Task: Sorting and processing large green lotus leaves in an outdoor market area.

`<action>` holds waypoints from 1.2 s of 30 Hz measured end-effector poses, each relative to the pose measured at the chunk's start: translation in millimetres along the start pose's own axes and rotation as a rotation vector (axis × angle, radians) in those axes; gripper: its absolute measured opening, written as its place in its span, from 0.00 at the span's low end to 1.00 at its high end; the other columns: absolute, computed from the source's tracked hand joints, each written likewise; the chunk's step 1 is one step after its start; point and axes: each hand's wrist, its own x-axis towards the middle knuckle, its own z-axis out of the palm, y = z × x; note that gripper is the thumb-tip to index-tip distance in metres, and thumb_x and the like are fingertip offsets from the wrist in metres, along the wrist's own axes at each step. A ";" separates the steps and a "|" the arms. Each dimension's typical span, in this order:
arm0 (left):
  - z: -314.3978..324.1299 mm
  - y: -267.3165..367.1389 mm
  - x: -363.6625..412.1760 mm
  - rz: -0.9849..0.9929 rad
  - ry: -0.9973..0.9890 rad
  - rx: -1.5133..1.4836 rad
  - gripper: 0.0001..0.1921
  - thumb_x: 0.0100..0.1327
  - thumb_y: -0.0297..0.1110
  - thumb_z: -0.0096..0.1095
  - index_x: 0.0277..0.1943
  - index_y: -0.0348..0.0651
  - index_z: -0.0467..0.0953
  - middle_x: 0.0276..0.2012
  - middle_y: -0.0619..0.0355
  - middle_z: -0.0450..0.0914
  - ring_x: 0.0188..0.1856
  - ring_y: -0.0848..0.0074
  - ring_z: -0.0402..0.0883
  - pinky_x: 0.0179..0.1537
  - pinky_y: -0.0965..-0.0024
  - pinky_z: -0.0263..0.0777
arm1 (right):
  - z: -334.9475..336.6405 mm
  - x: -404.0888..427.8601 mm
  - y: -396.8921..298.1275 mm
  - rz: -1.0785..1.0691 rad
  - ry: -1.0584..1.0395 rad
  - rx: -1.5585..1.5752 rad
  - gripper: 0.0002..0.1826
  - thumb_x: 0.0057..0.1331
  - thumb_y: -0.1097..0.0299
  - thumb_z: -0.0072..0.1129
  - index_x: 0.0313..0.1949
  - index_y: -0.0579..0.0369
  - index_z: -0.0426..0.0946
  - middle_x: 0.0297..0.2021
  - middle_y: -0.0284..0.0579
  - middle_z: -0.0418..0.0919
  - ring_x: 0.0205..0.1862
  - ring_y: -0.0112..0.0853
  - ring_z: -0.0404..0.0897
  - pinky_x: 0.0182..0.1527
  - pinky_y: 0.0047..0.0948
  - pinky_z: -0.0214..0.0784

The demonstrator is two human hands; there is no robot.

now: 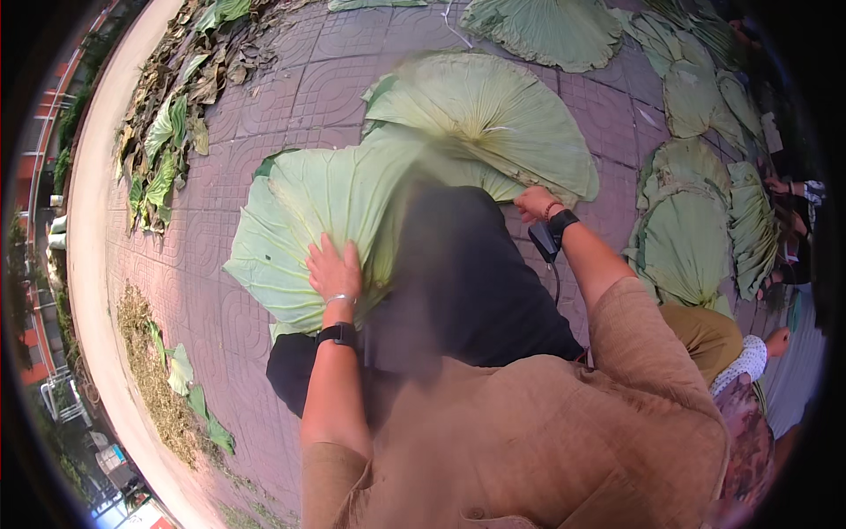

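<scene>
My left hand [335,268] lies spread, fingers apart, on a large pale green lotus leaf [297,205] with raised veins, by my knee. The leaf seems to rest on others, as more leaf edges show beneath it. Beyond my knees is a folded fan of lotus leaves [476,99], its veins meeting near a pale stem end. At the near right rim of that fan is my right hand [537,202], fingers curled. Whether they pinch the leaf edge is not clear. A blurred smear covers the middle of the view, over my dark trousers.
More leaf stacks lie at the top [548,30] and right [687,231] on the patterned paving [264,106]. Withered leaves [165,132] and dry plant litter [152,377] line the left. Close on my right sits a person in brown trousers [704,337]; other people's hands show beyond.
</scene>
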 end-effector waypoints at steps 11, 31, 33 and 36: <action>20.1 9.7 -1.8 0.031 0.142 0.118 0.32 0.59 0.52 0.42 0.64 0.47 0.51 0.62 0.43 0.51 0.63 0.50 0.48 0.60 0.52 0.43 | 13.4 78.4 -33.8 -0.240 0.209 -0.408 0.17 0.51 0.60 0.48 0.32 0.60 0.76 0.34 0.57 0.76 0.39 0.45 0.75 0.42 0.37 0.67; 28.2 6.9 2.3 0.036 0.101 0.158 0.36 0.54 0.45 0.47 0.64 0.41 0.49 0.63 0.43 0.46 0.64 0.48 0.44 0.60 0.49 0.38 | 26.8 175.6 -91.5 -0.318 0.514 -0.592 0.31 0.46 0.59 0.60 0.48 0.60 0.61 0.47 0.57 0.65 0.51 0.48 0.63 0.52 0.39 0.57; 27.1 7.6 1.0 0.046 0.091 0.142 0.36 0.54 0.45 0.47 0.64 0.41 0.49 0.63 0.43 0.46 0.64 0.49 0.44 0.60 0.48 0.38 | 21.6 177.9 -89.4 -0.396 0.502 -0.616 0.28 0.47 0.61 0.58 0.46 0.60 0.63 0.45 0.59 0.67 0.50 0.49 0.64 0.51 0.39 0.58; 24.9 9.0 0.3 0.056 0.102 0.132 0.35 0.54 0.45 0.48 0.63 0.41 0.49 0.63 0.43 0.46 0.64 0.49 0.44 0.59 0.48 0.39 | 12.1 181.0 -94.7 -0.411 0.432 -0.602 0.23 0.50 0.62 0.52 0.44 0.61 0.65 0.39 0.63 0.70 0.44 0.53 0.68 0.47 0.43 0.61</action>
